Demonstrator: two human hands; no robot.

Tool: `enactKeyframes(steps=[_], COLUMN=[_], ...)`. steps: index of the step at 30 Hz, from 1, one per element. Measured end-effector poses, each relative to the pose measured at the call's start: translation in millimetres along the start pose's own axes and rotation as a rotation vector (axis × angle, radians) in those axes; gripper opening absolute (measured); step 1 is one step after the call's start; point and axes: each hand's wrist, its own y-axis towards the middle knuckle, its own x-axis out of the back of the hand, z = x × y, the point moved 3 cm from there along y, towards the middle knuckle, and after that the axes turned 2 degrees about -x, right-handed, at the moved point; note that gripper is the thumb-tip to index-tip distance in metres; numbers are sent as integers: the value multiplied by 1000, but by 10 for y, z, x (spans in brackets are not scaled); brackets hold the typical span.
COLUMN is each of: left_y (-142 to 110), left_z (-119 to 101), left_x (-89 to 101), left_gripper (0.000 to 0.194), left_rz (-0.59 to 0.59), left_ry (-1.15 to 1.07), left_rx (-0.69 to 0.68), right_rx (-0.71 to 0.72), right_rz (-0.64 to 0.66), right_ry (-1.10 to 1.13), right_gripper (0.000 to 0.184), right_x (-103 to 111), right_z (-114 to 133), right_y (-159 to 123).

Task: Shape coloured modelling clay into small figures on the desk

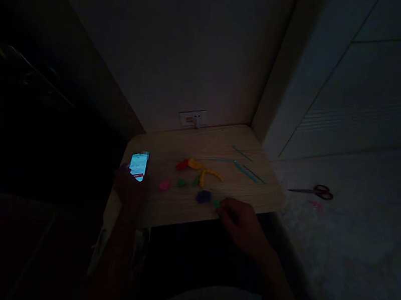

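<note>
In dim light, my left hand [130,188] is at the near end of a lit smartphone [138,164] on the left of the small wooden table, its fingers wrapped about the phone's lower edge. My right hand [241,218], at the front edge, pinches a small green piece [216,203] between thumb and fingers. Just left of that piece lies a dark purple lump [203,197]. Farther in are a red piece [182,164], a yellow-orange piece [195,164], a knobbly yellow strand [212,173], a green lump [182,183] and a pink lump [164,185]. Their material is unclear.
Thin blue-green sticks [246,171] lie on the right of the table [170,216]. Scissors [317,191] and a pink scrap [316,206] rest on the pale surface to the right. A wall socket [192,118] with a plug sits behind the table.
</note>
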Motion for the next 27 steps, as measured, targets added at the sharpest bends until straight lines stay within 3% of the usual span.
enactKeyframes(steps=[5,9,16,22,27], left_y=[-543,-791,-785,-718,-715], left_z=[221,264,269,368,248], left_x=[174,246,236,173,229], left_gripper=[68,67,66,65,56], left_rz=[-53,-85,-96,-27,-162], left_ry=[-21,-44,-124,-185,-177], left_rx=[50,36,44,38,-35], right_rx=[12,15,9,-8,-4], right_rz=[1,2,9,2,13], right_ry=[3,23,21,51,113], right_gripper=[18,18,21,20,20], right_x=[5,8,-13,-29,-69], right_z=[13,19,4,-15,-8], right_y=[-4,-5,12,29,45])
